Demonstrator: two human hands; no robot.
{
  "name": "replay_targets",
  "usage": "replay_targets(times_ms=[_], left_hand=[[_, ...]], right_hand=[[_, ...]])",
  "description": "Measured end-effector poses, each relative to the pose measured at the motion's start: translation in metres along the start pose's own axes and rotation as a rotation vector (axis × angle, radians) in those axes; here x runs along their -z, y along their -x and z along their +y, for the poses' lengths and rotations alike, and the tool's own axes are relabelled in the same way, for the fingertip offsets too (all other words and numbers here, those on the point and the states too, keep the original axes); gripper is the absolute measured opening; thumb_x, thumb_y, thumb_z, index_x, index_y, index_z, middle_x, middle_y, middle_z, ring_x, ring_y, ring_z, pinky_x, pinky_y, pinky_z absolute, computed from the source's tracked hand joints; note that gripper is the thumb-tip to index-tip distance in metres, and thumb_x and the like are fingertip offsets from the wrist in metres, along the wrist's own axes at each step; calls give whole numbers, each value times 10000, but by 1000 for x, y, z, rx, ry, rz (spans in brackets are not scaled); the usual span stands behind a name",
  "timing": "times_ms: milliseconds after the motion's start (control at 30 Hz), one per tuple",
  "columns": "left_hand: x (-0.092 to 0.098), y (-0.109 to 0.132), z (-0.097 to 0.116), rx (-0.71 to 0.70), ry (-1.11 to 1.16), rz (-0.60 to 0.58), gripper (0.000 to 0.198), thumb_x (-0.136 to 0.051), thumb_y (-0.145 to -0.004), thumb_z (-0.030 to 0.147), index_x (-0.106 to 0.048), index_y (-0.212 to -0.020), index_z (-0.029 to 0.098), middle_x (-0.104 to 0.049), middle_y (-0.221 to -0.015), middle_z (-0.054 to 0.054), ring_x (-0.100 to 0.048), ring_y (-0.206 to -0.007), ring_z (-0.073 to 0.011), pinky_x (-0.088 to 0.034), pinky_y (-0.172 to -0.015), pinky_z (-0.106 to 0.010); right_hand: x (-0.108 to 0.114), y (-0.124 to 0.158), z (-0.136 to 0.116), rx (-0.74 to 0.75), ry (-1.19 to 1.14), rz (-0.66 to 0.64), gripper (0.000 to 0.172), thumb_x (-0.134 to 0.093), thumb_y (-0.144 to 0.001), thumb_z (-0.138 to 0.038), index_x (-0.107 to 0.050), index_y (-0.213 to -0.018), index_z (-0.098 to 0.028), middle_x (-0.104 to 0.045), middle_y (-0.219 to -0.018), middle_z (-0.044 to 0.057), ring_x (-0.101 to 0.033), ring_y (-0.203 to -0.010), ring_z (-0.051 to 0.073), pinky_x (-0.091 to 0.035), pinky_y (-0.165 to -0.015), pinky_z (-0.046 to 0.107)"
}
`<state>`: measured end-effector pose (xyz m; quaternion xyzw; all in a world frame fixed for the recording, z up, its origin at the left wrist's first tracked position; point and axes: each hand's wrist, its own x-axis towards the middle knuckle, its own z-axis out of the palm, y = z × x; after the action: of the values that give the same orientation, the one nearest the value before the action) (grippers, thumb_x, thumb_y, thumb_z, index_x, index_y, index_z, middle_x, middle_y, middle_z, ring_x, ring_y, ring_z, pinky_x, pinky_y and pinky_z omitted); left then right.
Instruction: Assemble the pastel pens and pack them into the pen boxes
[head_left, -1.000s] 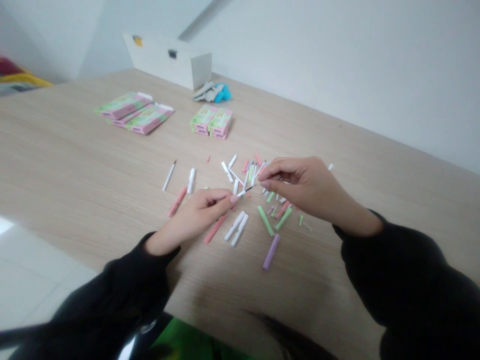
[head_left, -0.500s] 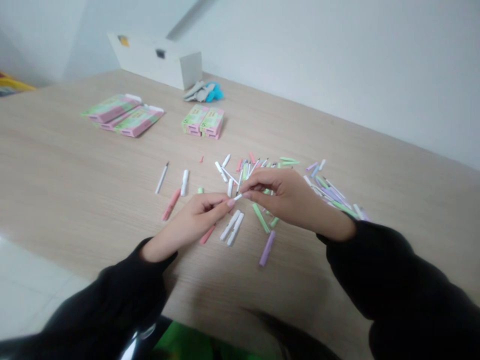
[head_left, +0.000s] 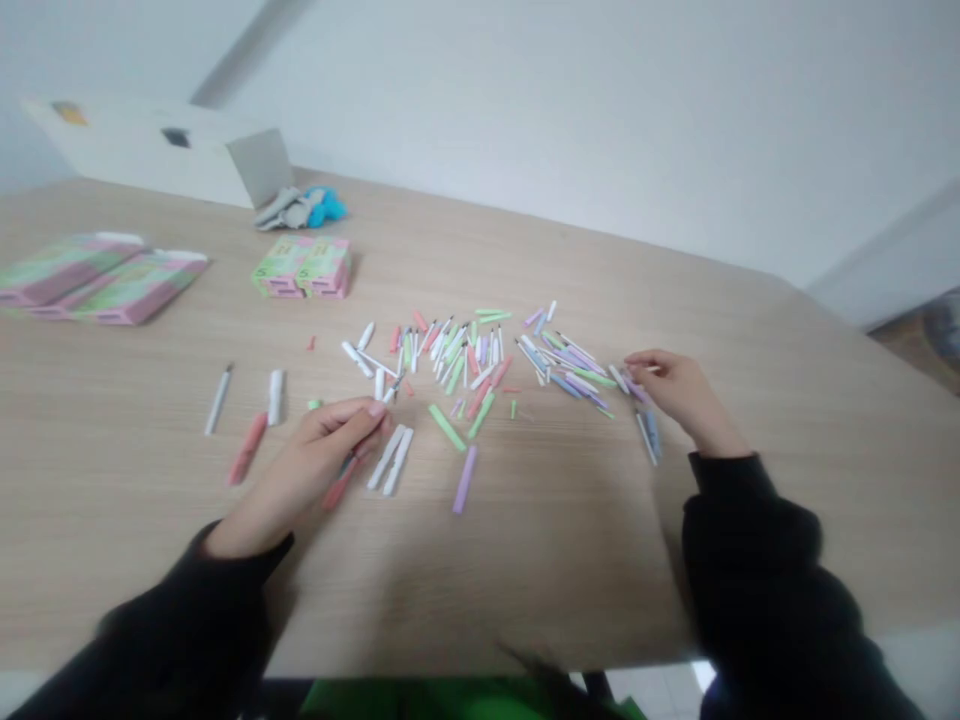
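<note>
Near the middle of the bench (head_left: 525, 560), many slim plastic pieces (head_left: 450, 362) lie scattered in a loose band, white, pink, green, lilac and blue, and they cross each other at many angles. The right hand (head_left: 679, 390) is at the right end of this band, with the fingers (head_left: 637, 358) half curled and reaching to the left; a small white piece (head_left: 651, 368) shows at the fingertips, but the picture is too soft, so I cannot say it is really held. Just below this hand lies a blue piece (head_left: 652, 435), very near but not under it. The left hand (head_left: 300, 490) is on the near left side of the band, with its fingers loosely bent together, and a pink piece (head_left: 337, 488) lies partly under it, beside two white pieces (head_left: 388, 460). Whether this hand has hold of something, I cannot tell. For such thin pieces, a light pinch with the fingertips seems the better way, taking one from the edge of the band, because pressing in the crowded part may push the neighbours away. Far behind, on the left, stand pink and green boxes (head_left: 302, 266).
</note>
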<state>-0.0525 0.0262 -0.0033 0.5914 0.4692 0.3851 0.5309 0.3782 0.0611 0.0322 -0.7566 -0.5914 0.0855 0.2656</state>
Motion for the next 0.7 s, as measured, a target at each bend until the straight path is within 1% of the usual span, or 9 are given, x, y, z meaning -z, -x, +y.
replay_targets(times_ms=[67, 100, 167, 300, 433, 500, 567, 633, 700], left_hand=[[-11, -2, 3, -1, 30, -1, 388, -560, -912, 482, -560, -657, 190, -406, -535, 39, -349, -447, -101, -245, -435, -248], [-16, -2, 4, -1, 37, -6, 383, -568, -908, 477, -563, -660, 186, -399, -534, 39, -347, -463, -103, -257, -446, -245], [-26, -4, 4, 0, 43, -22, 384, -580, -904, 482, -574, -672, 177, -396, -538, 39, -343, -487, -103, -270, -465, -238], [-37, -6, -2, 18, 78, -45, 398, -578, -913, 513, -598, -726, 163, -392, -542, 44, -343, -504, -100, -271, -476, -226], [-40, -9, -8, 23, 73, -30, 402, -586, -910, 523, -588, -722, 167, -390, -538, 46, -341, -496, -100, -279, -474, -227], [-39, -9, -8, 30, 59, -22, 401, -584, -912, 520, -586, -719, 168, -392, -537, 46, -334, -487, -99, -264, -464, -229], [-38, -8, -8, 33, 57, -13, 396, -578, -917, 509, -583, -714, 169, -393, -532, 46, -335, -482, -98, -260, -463, -231], [-37, -8, -8, 35, 64, 6, 389, -573, -915, 500, -574, -706, 172, -392, -527, 45, -341, -477, -100, -270, -466, -233], [-36, -6, -8, 38, 60, 24, 384, -570, -909, 499, -567, -703, 176, -389, -524, 46, -340, -469, -103, -271, -461, -238]], right_hand=[[-7, -3, 27, -26, 47, -23, 249, -582, -813, -211, -786, -918, -113, -784, -859, 136, -666, -669, 206, -538, -691, 344], [-12, -3, 33, -17, 61, -46, 240, -585, -811, -205, -792, -896, -117, -788, -870, 132, -669, -684, 207, -536, -705, 340], [-23, -2, 36, 26, 78, -102, 230, -602, -813, -203, -805, -890, -126, -789, -877, 117, -669, -715, 207, -524, -723, 326], [-45, -9, 16, 148, 118, -191, 269, -613, -841, -201, -813, -1000, -116, -780, -1007, 134, -671, -851, 216, -494, -817, 313], [-68, -31, -12, 235, 151, -241, 304, -575, -899, -232, -801, -1067, -117, -756, -1131, 156, -659, -1003, 235, -463, -899, 304], [-78, -43, -25, 252, 177, -260, 303, -562, -899, -209, -797, -1055, -96, -760, -1110, 168, -658, -1008, 236, -453, -900, 293], [-86, -53, -37, 255, 209, -286, 286, -555, -886, -176, -798, -993, -67, -770, -1039, 183, -665, -954, 234, -449, -872, 287], [-93, -61, -46, 252, 242, -311, 271, -554, -879, -164, -793, -928, -47, -772, -974, 198, -671, -901, 235, -446, -839, 290], [-98, -65, -53, 246, 270, -326, 270, -553, -883, -174, -785, -910, -39, -769, -961, 212, -677, -896, 244, -444, -821, 295]])
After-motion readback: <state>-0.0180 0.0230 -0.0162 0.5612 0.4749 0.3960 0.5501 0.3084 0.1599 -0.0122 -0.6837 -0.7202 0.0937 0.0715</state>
